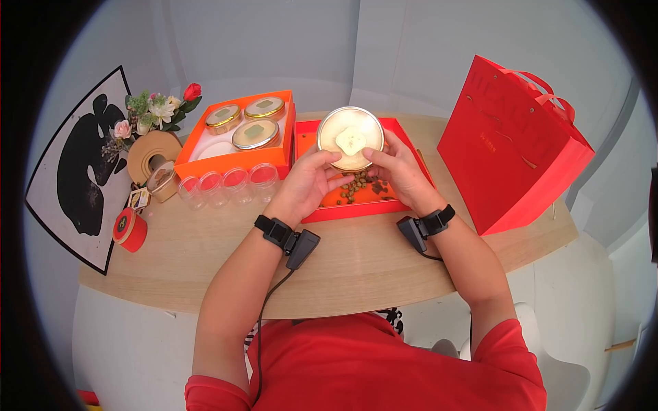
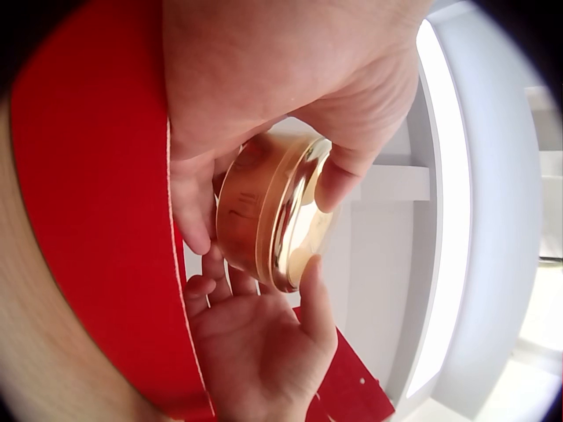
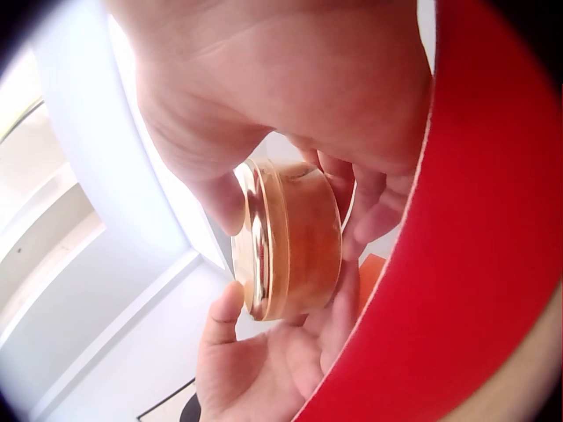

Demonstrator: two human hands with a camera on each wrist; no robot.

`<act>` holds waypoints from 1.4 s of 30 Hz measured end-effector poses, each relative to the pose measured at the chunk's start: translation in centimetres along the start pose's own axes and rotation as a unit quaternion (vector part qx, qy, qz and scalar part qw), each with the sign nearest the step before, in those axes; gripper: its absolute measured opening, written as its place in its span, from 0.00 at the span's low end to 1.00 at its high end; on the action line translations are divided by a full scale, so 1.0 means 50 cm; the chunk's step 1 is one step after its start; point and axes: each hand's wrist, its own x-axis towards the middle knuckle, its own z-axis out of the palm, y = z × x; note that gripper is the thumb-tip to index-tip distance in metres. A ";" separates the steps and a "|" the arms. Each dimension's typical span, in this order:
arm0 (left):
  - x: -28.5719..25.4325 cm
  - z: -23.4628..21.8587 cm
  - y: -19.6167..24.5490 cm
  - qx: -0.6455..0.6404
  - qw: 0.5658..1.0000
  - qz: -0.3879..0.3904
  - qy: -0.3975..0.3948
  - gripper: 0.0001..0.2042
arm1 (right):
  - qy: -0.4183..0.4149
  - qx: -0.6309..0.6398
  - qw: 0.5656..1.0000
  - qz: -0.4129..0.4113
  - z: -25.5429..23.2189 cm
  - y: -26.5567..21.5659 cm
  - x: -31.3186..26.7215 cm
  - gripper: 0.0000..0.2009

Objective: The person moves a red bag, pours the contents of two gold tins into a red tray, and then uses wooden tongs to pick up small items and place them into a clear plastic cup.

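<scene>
A round clear jar with a gold lid [image 1: 332,133] is held up between both hands, its lid turned towards the head camera with a pale scalloped label on it. My left hand [image 1: 307,183] grips it from the left, thumb on the lid's edge and fingers round the side. From the other side my right hand [image 1: 406,179] grips it the same way. Both wrist views show the jar's amber-tinted side [image 2: 242,211] and shiny lid rim [image 3: 258,246] between the hands. Behind and below it lies a shallow red box [image 1: 329,214] with small greenish-brown dried pieces inside.
Left of the hands, an orange box [image 1: 229,164] holds several gold-lidded jars, with clear empty jars [image 1: 264,181] in front. A tall red gift bag [image 1: 507,151] stands right. Flowers [image 1: 157,113], a black-and-white picture [image 1: 86,168] and a small red tub [image 1: 130,230] are at the far left.
</scene>
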 end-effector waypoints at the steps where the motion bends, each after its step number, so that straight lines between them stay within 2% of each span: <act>1: 0.001 0.000 -0.001 0.002 1.000 0.000 0.001 0.22 | 0.000 0.005 1.000 -0.002 -0.001 0.001 0.000 0.36; 6: 0.002 0.001 -0.001 0.002 1.000 0.001 0.004 0.23 | 0.008 0.007 1.000 -0.006 0.000 0.002 -0.001 0.30; 12: -0.001 0.005 0.000 0.015 1.000 0.005 0.009 0.23 | 0.015 0.011 1.000 -0.010 -0.001 0.003 -0.001 0.27; 15: 0.005 0.002 0.003 -0.021 1.000 -0.010 0.011 0.24 | 0.016 0.008 1.000 -0.022 0.000 0.003 -0.001 0.25; 21: 0.005 -0.001 -0.002 0.025 1.000 -0.010 -0.002 0.25 | 0.063 0.035 0.997 -0.036 -0.012 0.011 0.009 0.22; 27: 0.000 0.007 0.001 0.035 0.999 -0.005 0.000 0.24 | 0.063 0.083 0.992 -0.077 0.000 -0.003 0.000 0.21; 30: 0.001 0.006 -0.001 0.054 0.998 -0.001 -0.024 0.24 | 0.050 0.093 0.990 -0.093 -0.005 -0.001 -0.001 0.21; 42: -0.004 0.010 0.000 0.056 0.998 -0.011 -0.019 0.24 | 0.062 0.092 0.990 -0.090 -0.005 -0.004 -0.002 0.21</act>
